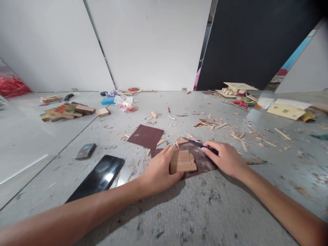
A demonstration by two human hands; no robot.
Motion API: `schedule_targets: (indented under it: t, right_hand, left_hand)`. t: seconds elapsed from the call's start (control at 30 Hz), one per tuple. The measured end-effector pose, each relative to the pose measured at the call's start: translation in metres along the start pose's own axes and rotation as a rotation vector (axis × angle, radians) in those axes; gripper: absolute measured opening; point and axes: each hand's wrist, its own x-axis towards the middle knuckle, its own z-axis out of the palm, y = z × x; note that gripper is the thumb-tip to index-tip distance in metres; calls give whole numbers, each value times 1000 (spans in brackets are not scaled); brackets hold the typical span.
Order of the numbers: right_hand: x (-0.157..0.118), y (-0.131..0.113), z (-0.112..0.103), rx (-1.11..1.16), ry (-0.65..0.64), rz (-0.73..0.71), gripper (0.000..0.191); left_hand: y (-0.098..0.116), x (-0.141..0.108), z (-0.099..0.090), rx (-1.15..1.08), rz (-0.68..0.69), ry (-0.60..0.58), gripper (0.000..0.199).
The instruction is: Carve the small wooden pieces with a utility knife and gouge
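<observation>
I have the left hand [161, 167] gripping a notched wooden block [182, 161] over dark sandpaper [205, 162], the right hand [227, 159] grasping a utility knife [199, 144]; a careless slip could cut the left

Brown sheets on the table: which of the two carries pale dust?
The nearer sheet, beneath the wooden block; the farther sheet, to its left, shows no such dust.
</observation>
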Motion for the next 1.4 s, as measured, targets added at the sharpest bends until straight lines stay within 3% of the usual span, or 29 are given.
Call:
schedule_targets:
  t: [0.57,1.0,1.4]
  right_hand:
    - [-1,-4,1,39,-75,-10,25]
    - [0,-1,3,107,-40,36,13]
    - [-1,-1,3,133,-59,54,15]
  left_hand:
    - [1,-1,-2,35,-12,19,50]
    - [5,-4,1,82,-53,43,58]
    - [3,-3,2,88,-38,82,59]
